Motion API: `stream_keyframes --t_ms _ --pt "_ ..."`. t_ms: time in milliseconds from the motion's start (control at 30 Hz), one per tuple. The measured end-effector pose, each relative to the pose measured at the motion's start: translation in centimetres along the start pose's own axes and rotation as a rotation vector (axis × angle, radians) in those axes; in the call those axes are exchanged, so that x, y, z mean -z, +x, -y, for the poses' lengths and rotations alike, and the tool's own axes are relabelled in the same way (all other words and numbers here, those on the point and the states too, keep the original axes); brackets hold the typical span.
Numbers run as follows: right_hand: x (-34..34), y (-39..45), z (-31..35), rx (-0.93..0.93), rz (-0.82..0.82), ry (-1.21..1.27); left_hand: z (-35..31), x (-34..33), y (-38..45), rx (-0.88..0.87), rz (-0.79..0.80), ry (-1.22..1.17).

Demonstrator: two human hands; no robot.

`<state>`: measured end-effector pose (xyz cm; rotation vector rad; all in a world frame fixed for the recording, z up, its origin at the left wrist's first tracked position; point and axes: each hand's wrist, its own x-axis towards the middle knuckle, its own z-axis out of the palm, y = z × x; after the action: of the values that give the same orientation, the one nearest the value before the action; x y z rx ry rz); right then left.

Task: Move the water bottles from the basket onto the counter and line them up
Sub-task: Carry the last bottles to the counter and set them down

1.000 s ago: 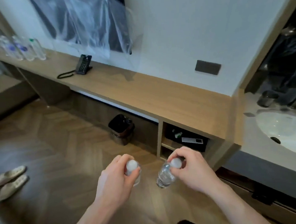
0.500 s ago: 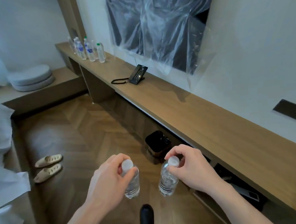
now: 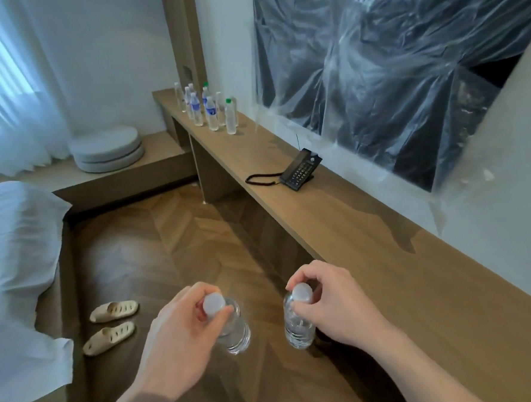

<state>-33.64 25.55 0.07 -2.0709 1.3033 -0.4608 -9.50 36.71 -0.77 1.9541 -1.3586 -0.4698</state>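
My left hand [image 3: 179, 336] grips a clear water bottle [image 3: 235, 330] by its white cap, hanging over the wooden floor. In my right hand [image 3: 332, 302] a second clear bottle [image 3: 298, 323] hangs the same way, held at the cap, just left of the counter's front edge. The long wooden counter [image 3: 369, 235] runs from the near right to the far end. Several water bottles [image 3: 210, 111] stand grouped at its far end, some with blue labels, some with green caps. No basket is in view.
A black desk phone [image 3: 299, 170] with a coiled cord sits mid-counter. A plastic-covered dark screen [image 3: 389, 59] hangs on the wall above. A bed [image 3: 9, 253] lies at left, two slippers [image 3: 110, 322] on the floor, round cushions [image 3: 107, 148] on a low bench.
My view has swung left along the counter; the sink and trash bin have left the frame and the far bottles look nearer. Both hands still hold their bottles by the caps.
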Motion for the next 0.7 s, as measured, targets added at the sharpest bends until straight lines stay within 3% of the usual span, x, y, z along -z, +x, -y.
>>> stream_keyframes --t_ms 300,700 --pt "-2.8 17.4 5.0 0.042 -0.018 -0.004 6.5 4.3 16.9 0.041 -0.017 0.004" --pt "-8.2 36.8 11.9 -0.062 -0.154 0.078 14.2 11.6 40.5 -0.087 0.114 0.029"
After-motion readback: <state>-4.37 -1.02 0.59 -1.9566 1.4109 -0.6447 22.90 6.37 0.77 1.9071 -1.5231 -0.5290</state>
